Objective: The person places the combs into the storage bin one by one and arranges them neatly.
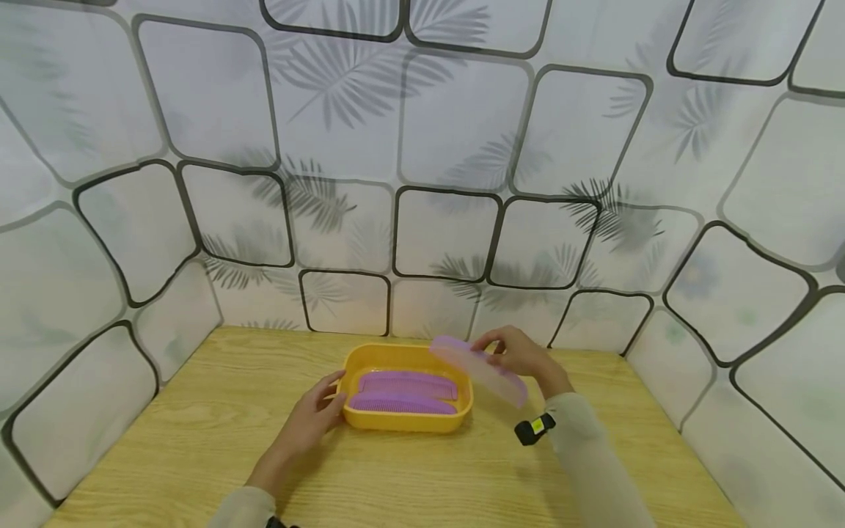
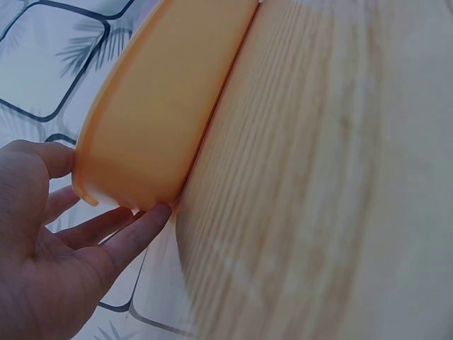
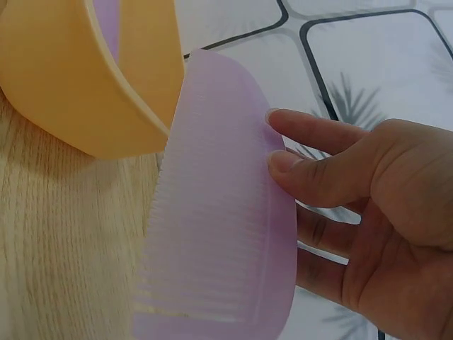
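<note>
A yellow plastic basin [image 1: 405, 423] stands on the table with two purple combs inside, one comb [image 1: 408, 383] behind the other comb [image 1: 399, 403]. At the basin's left end my left hand [image 1: 313, 412] holds it, with fingertips on the rim and on the outer wall. In the left wrist view, fingers [image 2: 134, 230] reach the end of the basin low down near the tabletop. My right hand [image 1: 524, 357] pinches a third, translucent purple comb [image 3: 219, 184] by its smooth back. This comb is tilted beside the basin's right end, teeth facing the basin, its upper end overlapping the rim in the head view.
The wood-grain table [image 1: 396, 484] extends around the basin. Behind it and at both sides hangs a white sheet [image 1: 343, 227] patterned with rounded squares and leaves. A black band with a yellow patch [image 1: 536, 427] is on the right wrist.
</note>
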